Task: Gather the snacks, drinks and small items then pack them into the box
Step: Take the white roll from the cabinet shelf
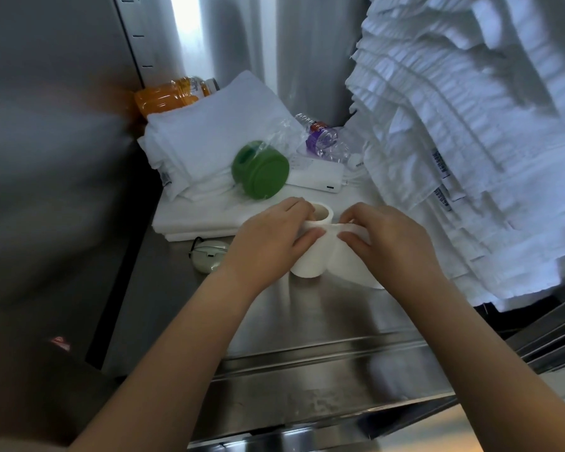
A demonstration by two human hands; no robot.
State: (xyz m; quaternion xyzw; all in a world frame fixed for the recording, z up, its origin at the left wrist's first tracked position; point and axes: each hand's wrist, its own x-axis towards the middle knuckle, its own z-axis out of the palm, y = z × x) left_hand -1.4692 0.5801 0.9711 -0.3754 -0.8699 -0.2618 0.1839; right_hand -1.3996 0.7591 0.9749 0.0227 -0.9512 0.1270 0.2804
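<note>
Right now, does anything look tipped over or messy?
Yes. The green jar lies on its side on the folded towels, and the orange drink bottle behind them lies flat too. The purple-labelled bottle is down as well. The paper roll trails a loose end.

left hand (268,244) gripping, right hand (385,238) pinching

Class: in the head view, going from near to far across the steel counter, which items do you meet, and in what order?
In order: paper roll → green jar → purple-label bottle → orange bottle. Left out, since they overlap others in depth: white case, power bank.
</note>
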